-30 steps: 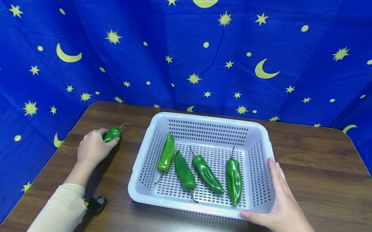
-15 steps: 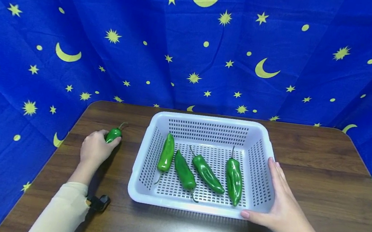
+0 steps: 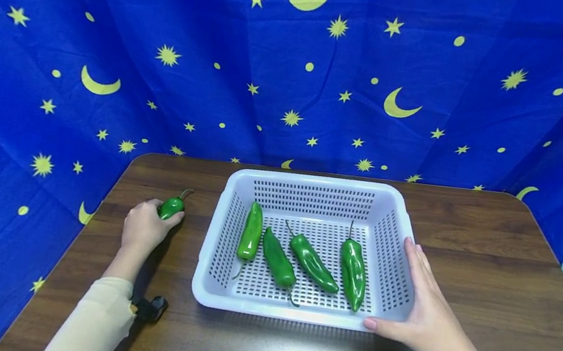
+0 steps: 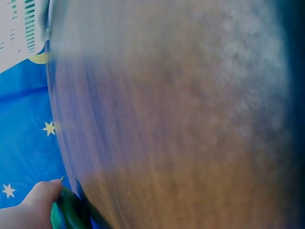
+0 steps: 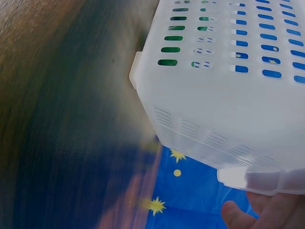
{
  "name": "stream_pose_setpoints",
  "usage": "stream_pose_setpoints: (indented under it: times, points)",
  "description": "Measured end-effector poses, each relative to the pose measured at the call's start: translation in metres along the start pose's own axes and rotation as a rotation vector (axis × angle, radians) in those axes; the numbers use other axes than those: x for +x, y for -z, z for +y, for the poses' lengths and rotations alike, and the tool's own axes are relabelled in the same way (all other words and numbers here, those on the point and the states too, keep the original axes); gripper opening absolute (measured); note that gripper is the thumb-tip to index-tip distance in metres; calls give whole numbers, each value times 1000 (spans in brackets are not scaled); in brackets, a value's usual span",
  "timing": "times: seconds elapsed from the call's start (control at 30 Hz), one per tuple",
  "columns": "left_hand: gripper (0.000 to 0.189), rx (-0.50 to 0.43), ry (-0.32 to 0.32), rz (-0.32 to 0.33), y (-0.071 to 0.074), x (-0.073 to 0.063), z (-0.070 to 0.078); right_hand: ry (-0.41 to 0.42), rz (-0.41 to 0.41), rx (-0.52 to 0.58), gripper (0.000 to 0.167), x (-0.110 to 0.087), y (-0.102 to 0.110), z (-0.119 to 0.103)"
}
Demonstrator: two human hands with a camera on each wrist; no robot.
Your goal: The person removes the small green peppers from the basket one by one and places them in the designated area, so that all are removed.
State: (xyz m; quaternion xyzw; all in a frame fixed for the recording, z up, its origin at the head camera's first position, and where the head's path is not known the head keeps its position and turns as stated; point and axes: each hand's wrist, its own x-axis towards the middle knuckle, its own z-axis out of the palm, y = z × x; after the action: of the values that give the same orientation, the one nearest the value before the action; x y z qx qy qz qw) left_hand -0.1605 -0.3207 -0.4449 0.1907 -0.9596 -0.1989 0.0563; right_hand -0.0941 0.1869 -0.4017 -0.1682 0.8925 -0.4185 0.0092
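Note:
My left hand grips a green chili pepper low over the left side of the table. The pepper's stem end pokes out past the fingers, and the rest is hidden by the hand. In the left wrist view, the thumb lies against the same pepper. A white perforated plastic basket stands mid-table with several green chili peppers lying apart on its bottom. My right hand holds the basket's near right corner, thumb on the front rim and fingers along the right side.
The brown wooden table ends at a blue curtain with yellow moons and stars, close behind the basket and along the left side. Black straps sit at both wrists.
My left hand has shifted slightly to the right with the pepper in its grip. The right hand keeps its place on the basket, and the peppers inside lie as before.

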Motion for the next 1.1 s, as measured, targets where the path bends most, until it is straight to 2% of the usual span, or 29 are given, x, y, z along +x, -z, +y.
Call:
stream_pose_setpoints:
  times: [0.47, 0.6, 0.77, 0.9, 1.1]
  points:
    - [66, 20, -16, -20, -1, -2, 1, -30, -17, -10, 140, 0, 2, -2]
    - [68, 37, -24, 6, 0, -4, 4, -20, -9, -11, 140, 0, 1, -2]
    - [71, 17, -48, 62, 8, -7, 8, -30, -17, -16, 140, 0, 1, -2]
    - [72, -3, -58, 84, 17, -11, 17, -30, -18, -15, 140, 0, 1, -2]
    - [75, 0, -79, 104, 34, -23, 46, -25, -16, -17, 140, 0, 1, -2]
